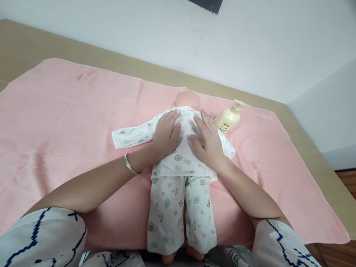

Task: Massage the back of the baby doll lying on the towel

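A baby doll [178, 179] in white printed pyjamas lies on a pink blanket [54, 128], its bald head [186, 99] toward the wall and its feet over the near edge. My left hand [166, 131], with a silver bracelet on the wrist, lies flat on the doll's upper body, fingers stretched out. Beside it my right hand [208, 141] also rests flat on the doll's top, fingers together and extended. One empty sleeve [132, 135] of the top spreads out to the left.
A cream pump bottle [229, 116] lies on the blanket just right of the doll's head. The blanket covers a tan table [321, 157] set against a white wall. Wooden floor shows at the lower right.
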Tool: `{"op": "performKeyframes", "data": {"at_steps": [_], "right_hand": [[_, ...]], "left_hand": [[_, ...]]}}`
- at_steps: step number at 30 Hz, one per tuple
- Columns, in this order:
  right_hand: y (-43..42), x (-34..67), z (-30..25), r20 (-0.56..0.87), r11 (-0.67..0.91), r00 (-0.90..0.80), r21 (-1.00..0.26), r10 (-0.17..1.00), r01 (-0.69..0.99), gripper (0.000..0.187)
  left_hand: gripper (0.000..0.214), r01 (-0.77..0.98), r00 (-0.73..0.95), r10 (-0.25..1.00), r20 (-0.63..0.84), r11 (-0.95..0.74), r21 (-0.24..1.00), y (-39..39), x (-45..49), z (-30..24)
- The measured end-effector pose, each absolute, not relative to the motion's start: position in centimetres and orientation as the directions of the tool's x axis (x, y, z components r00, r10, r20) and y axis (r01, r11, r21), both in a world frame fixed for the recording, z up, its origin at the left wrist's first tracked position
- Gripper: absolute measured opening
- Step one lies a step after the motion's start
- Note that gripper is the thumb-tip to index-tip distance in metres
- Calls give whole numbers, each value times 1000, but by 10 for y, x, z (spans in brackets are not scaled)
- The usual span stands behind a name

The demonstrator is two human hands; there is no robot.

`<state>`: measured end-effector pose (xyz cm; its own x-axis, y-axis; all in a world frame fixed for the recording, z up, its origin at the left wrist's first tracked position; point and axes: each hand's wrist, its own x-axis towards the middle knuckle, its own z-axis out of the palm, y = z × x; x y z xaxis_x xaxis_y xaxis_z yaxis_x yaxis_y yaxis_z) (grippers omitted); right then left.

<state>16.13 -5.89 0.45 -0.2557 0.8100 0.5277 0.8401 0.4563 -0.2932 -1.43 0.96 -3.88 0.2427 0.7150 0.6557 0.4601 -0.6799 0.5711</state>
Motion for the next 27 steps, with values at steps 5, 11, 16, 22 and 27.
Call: {"op": "performKeyframes", "data": {"at_steps": [5, 11, 16, 22, 27], "right_hand": [[-59, 162, 2, 605, 480, -254, -246, 755, 842, 60], [-59, 156, -4, 503, 417, -230, -296, 833, 859, 59], [-52, 181, 21, 598, 387, -173, -250, 782, 887, 63], [-36, 244, 60, 632, 184, 74, -333, 772, 925, 75], [-27, 249, 58, 488, 131, -23, -189, 873, 973, 64]], "left_hand": [[56, 471, 244, 725, 644, -669, 575, 12, -13, -37], [49, 492, 245, 750, 615, -642, 588, 7, -14, -36], [55, 350, 245, 762, 599, -646, 679, 6, -8, -2], [87, -254, 428, 897, 108, 5, 967, 32, 73, 81], [98, -260, 552, 820, -149, 339, 904, 52, 124, 101]]}}
